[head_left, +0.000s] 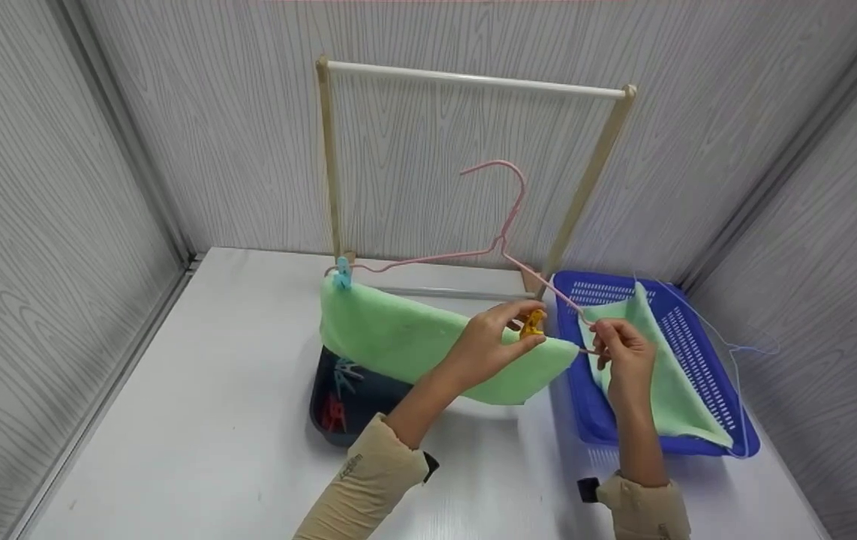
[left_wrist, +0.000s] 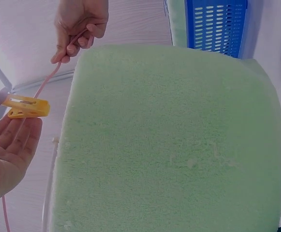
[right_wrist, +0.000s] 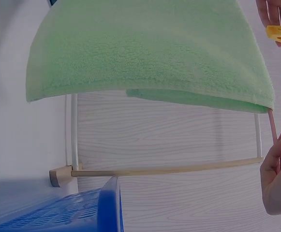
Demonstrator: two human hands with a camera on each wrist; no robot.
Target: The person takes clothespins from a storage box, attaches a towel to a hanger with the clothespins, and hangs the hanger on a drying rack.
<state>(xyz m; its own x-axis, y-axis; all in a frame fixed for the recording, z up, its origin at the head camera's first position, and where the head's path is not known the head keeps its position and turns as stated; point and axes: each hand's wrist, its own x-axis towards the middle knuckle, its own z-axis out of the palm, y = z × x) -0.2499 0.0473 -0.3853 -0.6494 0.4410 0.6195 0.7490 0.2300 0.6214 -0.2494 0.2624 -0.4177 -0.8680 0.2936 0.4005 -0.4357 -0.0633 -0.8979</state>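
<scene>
A pink wire hanger point(head_left: 443, 257) is held up with a green towel point(head_left: 391, 322) folded over its lower bar. My right hand point(head_left: 627, 358) grips the hanger's right corner, its fingers curled round the wire. Between thumb and fingers, my left hand point(head_left: 485, 341) pinches a yellow clothespin point(head_left: 533, 323) just above the towel's top edge near its right end. In the left wrist view the clothespin point(left_wrist: 29, 106) sits beside the towel's fold, by the hanger wire. A light blue clothespin point(head_left: 342, 273) clips the towel's left end to the hanger.
Below the towel stands a dark bin point(head_left: 320, 405) with red and teal clothespins inside. At the right, a blue basket point(head_left: 575, 390) holds another green cloth point(head_left: 650, 382) and a pale blue wire hanger point(head_left: 736, 367). Behind rises a rack with a white top rail point(head_left: 473, 78).
</scene>
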